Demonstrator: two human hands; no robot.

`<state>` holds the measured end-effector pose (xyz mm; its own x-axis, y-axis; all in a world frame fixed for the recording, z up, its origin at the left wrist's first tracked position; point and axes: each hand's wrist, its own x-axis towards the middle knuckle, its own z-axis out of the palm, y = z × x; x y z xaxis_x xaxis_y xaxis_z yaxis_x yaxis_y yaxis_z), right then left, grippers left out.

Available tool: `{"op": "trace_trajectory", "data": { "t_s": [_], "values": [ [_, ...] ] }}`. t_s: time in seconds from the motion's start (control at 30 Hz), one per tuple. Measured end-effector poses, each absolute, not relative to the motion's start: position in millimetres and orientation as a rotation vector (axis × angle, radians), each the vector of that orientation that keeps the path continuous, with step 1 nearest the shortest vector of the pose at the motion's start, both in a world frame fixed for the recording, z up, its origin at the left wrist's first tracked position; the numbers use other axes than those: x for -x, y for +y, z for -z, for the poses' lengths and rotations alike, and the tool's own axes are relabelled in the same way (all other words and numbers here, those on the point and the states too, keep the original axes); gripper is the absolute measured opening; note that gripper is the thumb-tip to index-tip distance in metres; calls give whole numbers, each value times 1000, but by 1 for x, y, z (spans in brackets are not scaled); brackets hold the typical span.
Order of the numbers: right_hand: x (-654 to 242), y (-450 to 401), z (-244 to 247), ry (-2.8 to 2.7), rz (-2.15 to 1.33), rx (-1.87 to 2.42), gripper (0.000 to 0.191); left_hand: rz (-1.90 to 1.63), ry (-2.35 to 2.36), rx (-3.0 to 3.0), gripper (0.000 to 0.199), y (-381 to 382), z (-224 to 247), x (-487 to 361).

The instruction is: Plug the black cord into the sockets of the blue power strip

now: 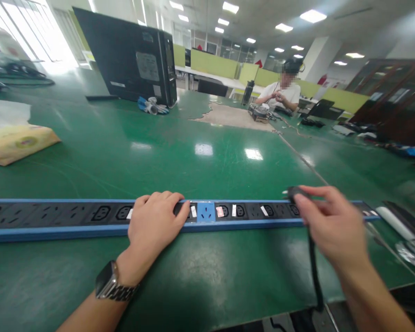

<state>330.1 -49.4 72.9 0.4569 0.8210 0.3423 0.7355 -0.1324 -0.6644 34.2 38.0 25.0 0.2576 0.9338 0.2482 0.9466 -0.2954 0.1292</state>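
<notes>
A long blue-edged power strip (207, 224) lies across the table, with black socket faces and one blue socket (206, 212). Over its left-middle part, my left hand (156, 221) grips it, fingers curled across the sockets and far edge; a watch (108, 282) is on that wrist. Raised above the strip's right part, my right hand (332, 221) is closed on a black plug (296, 192), its pins pointing left. From the plug a black cord (313, 267) hangs down past the table's front edge. Small white and red-and-white stickers sit beside some sockets.
The green table (152, 161) carries a tissue pack (24, 138) at left, a black computer case (131, 60) and gloves (152, 106) behind. A person (280, 94) sits at the far side near small equipment (261, 112). Clear-wrapped items (411, 244) lie at right.
</notes>
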Motion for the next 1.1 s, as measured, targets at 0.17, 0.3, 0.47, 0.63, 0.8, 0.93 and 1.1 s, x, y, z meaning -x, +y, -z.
{"op": "trace_trajectory", "data": {
  "t_s": [0.17, 0.3, 0.47, 0.63, 0.8, 0.93, 1.1],
  "values": [
    [-427, -66, -67, -1344, -146, 2163, 45, 421, -1832, 2449, 39, 38, -26, -35],
    [-451, -62, -47, -1457, -370, 2067, 48, 412, -1825, 2468, 40, 38, -26, -35],
    [-438, -52, -48, -1487, -361, 2055, 46, 418, -1829, 2458, 41, 38, -25, -33],
    [-458, -58, -48, -1554, -238, 2152, 45, 411, -1827, 2476, 42, 38, -28, -32],
    [-457, -56, -35, -1631, -364, 2120, 43, 422, -1830, 2480, 43, 38, -29, -31],
    [-452, -53, -47, -1725, -300, 2119, 36, 469, -1807, 2510, 43, 40, -27, -29],
    [-479, -59, -82, -1158, -20, 1930, 42, 464, -1827, 2481, 42, 40, -28, -31]
  ]
}}
